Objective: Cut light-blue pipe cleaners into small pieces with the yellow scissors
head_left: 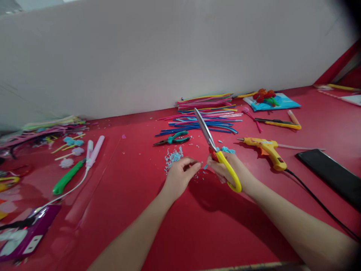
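Note:
In my right hand [222, 171] is a pair of scissors [207, 131] with yellow and red handles, its blades pointing up and away. A short blue strip [205, 166] shows at the fingertips of that hand. My left hand [180, 175] is closed in a pinch just to the left; whatever lies between its fingertips is too small to make out. Behind my left hand lies a scatter of light-blue clippings [172, 157]. A fuzzy blue piece [227, 150] shows behind my right hand, partly hidden by it.
Teal-handled pliers [172, 139] lie beyond the clippings, before a pile of coloured pipe cleaners [203, 122]. To the right are a yellow glue gun [265, 148] and a black phone-like slab [332, 175]. A green-handled tool [67, 178] and a pink corded iron [94, 152] lie left.

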Action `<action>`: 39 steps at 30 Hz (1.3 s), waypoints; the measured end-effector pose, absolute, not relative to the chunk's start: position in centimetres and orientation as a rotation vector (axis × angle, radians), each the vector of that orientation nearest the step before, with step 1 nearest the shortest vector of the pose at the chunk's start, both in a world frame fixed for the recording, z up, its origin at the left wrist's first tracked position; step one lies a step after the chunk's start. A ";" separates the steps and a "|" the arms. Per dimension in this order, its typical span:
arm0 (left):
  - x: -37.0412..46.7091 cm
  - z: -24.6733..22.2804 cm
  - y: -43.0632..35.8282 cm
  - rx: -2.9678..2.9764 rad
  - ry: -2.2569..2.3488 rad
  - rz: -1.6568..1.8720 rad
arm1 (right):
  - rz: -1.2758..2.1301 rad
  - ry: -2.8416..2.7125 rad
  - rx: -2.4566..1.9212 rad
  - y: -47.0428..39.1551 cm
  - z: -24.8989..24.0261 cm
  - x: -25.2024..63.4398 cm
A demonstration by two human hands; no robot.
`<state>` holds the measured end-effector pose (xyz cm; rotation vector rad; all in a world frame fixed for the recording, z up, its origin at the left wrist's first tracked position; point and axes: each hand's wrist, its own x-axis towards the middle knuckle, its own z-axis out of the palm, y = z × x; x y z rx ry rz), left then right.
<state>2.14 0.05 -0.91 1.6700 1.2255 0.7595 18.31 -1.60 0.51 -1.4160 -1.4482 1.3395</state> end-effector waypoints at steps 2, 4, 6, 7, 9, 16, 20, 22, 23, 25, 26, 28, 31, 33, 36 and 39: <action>2.4 -0.9 -0.2 1.575 1.137 0.727 | 1.355 -1.443 -1.408 -1.6 0.0 18.2; 2.5 -0.8 -0.4 1.530 1.078 0.704 | 1.351 -1.452 -1.389 -1.5 -0.6 18.3; 2.6 -0.8 -0.5 1.533 1.057 0.707 | 1.343 -1.475 -1.375 -1.5 -0.9 18.4; 2.6 -0.9 -0.5 1.543 1.058 0.712 | 1.342 -1.483 -1.380 -1.5 -1.0 18.4; 2.5 -1.0 -0.5 1.571 1.074 0.730 | 1.351 -1.492 -1.404 -1.5 -0.8 18.4; 2.4 -0.9 -0.5 1.785 1.149 0.742 | 1.249 -1.471 -1.452 -1.0 -0.3 19.3; 1.7 -0.9 0.2 1.944 1.249 0.845 | 1.001 -1.424 -1.679 0.0 1.0 22.1; 1.3 -1.2 0.6 1.984 1.282 0.880 | 0.931 -1.550 -1.839 0.5 1.6 23.4; 1.1 -1.4 0.8 2.001 1.307 0.889 | 0.885 -1.581 -1.902 0.7 1.7 23.9; 0.9 -1.8 1.1 2.016 1.374 0.923 | 0.852 -1.614 -1.984 1.1 1.4 24.4; 0.9 -1.9 1.2 2.023 1.396 0.921 | 0.870 -1.617 -1.986 1.3 1.0 24.4; 0.8 -2.0 1.2 2.044 1.390 0.922 | 0.878 -1.639 -1.973 1.6 0.1 24.5; 0.6 -1.8 1.3 2.079 1.376 0.918 | 0.851 -1.649 -1.961 2.0 -1.0 24.6; 0.4 -1.6 1.4 2.101 1.392 0.909 | 0.826 -1.625 -1.969 2.3 -1.3 24.8; 0.3 -1.2 1.6 2.170 1.440 0.892 | 0.819 -1.563 -1.970 2.5 -1.3 25.3; 0.8 -1.0 1.3 2.360 1.495 0.840 | 0.850 -1.508 -1.916 2.4 -1.0 25.6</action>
